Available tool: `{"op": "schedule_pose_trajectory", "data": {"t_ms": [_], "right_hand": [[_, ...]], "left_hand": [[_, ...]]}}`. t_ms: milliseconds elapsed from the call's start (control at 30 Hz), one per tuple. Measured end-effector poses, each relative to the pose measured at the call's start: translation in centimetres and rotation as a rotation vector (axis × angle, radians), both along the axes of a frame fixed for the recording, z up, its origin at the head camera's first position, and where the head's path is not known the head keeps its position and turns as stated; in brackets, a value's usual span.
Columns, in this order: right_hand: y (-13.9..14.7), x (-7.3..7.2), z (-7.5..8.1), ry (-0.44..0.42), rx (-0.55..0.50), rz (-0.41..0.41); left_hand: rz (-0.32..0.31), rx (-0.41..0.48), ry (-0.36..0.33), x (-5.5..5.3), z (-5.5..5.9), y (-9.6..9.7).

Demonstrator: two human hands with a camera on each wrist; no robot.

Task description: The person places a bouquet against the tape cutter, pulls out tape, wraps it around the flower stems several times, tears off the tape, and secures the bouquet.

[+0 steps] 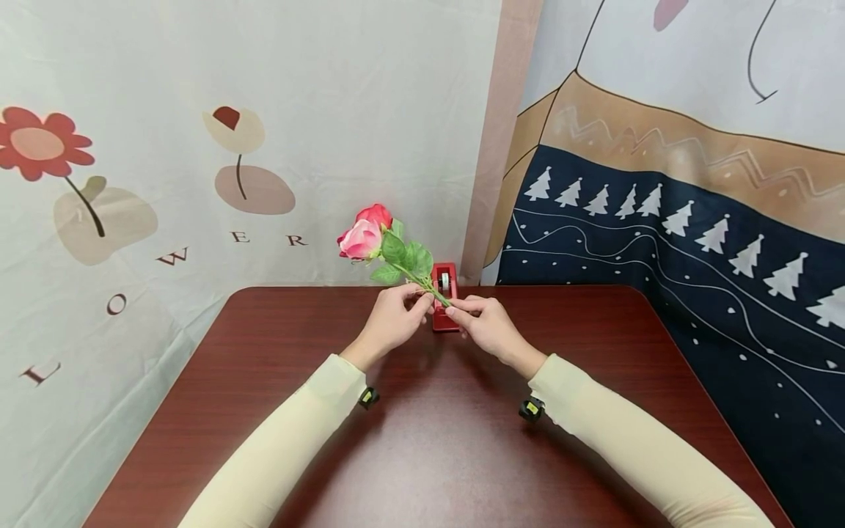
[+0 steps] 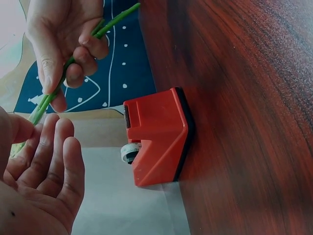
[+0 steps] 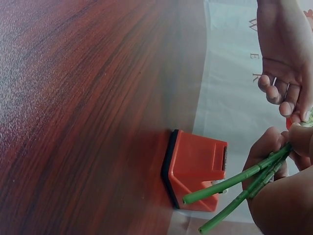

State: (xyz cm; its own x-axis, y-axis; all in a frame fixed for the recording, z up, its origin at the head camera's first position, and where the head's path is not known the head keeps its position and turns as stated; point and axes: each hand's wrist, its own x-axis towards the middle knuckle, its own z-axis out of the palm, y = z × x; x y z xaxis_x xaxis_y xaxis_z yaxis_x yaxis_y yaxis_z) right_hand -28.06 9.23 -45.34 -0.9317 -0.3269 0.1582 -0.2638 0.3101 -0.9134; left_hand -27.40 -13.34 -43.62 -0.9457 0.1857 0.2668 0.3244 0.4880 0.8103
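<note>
Both hands hold a pair of artificial roses over the far edge of the table. The pink rose (image 1: 361, 240) and the red rose (image 1: 378, 213) tilt up to the left, with green leaves (image 1: 416, 258) below them. My left hand (image 1: 391, 320) pinches the stems between thumb and index finger, close under the leaves. Lower down, my right hand (image 1: 491, 328) grips the two green stems (image 3: 217, 189), whose cut ends stick out past its fingers. Between the thumbs, a pale translucent patch shows around the stems. Just beyond the hands stands a red tape dispenser (image 2: 159, 139) with a small white roll (image 2: 131, 152).
The dark red wooden table (image 1: 449, 440) ends close behind the dispenser. A pale cloth with printed flowers (image 1: 370, 110) hangs behind and to the left. On the right hangs a dark blue cloth with white trees (image 1: 660, 242).
</note>
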Motion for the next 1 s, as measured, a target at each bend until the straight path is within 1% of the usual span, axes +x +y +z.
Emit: {"op": "schedule_pose_trajectory", "data": {"t_ms": [267,467,767,1000], "right_hand": [[-0.2,0.3,0.0,0.014,0.013,-0.028],[-0.3,0.4,-0.1,0.034,0.024,-0.045],[-0.5,0.9,0.0,0.066,0.079,-0.093],[-0.7,1.1,-0.1,0.068,0.077,-0.110]], "left_hand": [[0.030,-0.021,0.007,0.0,-0.2,0.1],[0.036,-0.026,0.013,0.1,-0.2,0.1],[0.046,-0.026,0.019,0.2,-0.4,0.3],[0.047,-0.027,0.015,0.1,-0.5,0.4]]}}
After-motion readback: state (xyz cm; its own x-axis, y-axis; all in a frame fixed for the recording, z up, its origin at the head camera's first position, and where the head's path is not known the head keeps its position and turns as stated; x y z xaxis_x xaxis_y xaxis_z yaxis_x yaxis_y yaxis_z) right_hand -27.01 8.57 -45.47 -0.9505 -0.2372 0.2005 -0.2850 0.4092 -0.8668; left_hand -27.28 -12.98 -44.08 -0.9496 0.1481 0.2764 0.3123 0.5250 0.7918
